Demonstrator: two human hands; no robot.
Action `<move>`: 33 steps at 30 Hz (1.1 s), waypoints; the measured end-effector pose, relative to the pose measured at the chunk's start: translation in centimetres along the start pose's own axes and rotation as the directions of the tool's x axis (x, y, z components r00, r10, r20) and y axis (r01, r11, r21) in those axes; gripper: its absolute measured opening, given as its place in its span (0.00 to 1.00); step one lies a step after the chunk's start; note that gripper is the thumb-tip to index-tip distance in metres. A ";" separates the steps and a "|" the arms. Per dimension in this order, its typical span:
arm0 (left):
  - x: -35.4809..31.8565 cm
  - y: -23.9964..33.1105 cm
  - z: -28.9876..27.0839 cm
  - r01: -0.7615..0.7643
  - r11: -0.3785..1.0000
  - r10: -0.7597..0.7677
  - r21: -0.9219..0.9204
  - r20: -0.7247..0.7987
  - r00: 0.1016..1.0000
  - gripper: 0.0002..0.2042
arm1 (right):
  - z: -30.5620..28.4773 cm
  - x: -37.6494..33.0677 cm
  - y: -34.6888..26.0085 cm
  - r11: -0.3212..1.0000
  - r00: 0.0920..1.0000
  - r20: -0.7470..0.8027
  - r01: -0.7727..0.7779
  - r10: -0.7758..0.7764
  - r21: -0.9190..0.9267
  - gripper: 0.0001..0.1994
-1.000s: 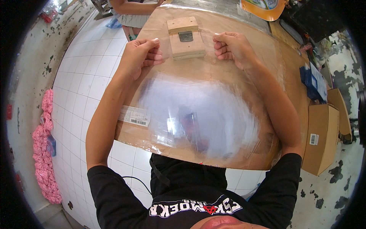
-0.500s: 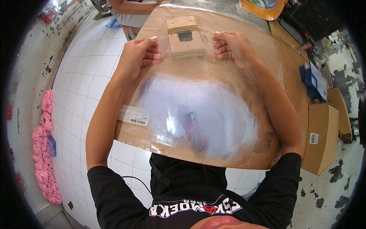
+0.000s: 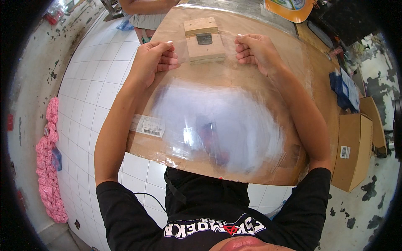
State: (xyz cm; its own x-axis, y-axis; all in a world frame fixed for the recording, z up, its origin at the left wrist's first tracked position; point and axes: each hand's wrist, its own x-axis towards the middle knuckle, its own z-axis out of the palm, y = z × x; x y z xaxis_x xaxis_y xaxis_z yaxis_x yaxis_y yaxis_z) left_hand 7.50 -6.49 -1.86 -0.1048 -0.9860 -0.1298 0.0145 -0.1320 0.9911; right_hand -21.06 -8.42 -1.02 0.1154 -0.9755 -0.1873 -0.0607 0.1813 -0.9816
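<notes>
A large clear plastic sheet (image 3: 222,121) lies stretched over a table covered in brown cardboard (image 3: 167,25). My left hand (image 3: 155,58) grips the sheet's far left edge with curled fingers. My right hand (image 3: 255,50) grips its far right edge the same way. Between the two hands sits a small wooden block jig (image 3: 203,39) with a dark metal piece on top, seen through or just past the sheet. The sheet reflects glare across its middle.
A cardboard box (image 3: 351,150) stands at the right of the table, with a blue packet (image 3: 343,90) behind it. A pink fabric heap (image 3: 48,167) lies on the white tiled floor at left. Another person's legs (image 3: 144,12) show beyond the table's far end.
Both hands hold the sheet as before. The sheet's far edge has shifted slightly over the wooden jig.
</notes>
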 end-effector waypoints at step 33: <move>0.1 -0.1 0.1 -0.005 1.000 0.004 -0.023 -0.042 0.999 0.10 | 0.3 -0.1 -0.1 1.000 1.000 -0.019 -0.004 0.004 -0.002 0.11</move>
State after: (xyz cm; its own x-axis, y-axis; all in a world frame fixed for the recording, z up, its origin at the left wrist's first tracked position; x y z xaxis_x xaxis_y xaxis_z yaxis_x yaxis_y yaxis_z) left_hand 7.43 -6.53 -2.01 -0.0628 -0.9899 -0.1269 0.0374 -0.1294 0.9909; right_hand -20.79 -8.32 -0.88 0.0962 -0.9770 -0.1902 -0.0634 0.1847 -0.9808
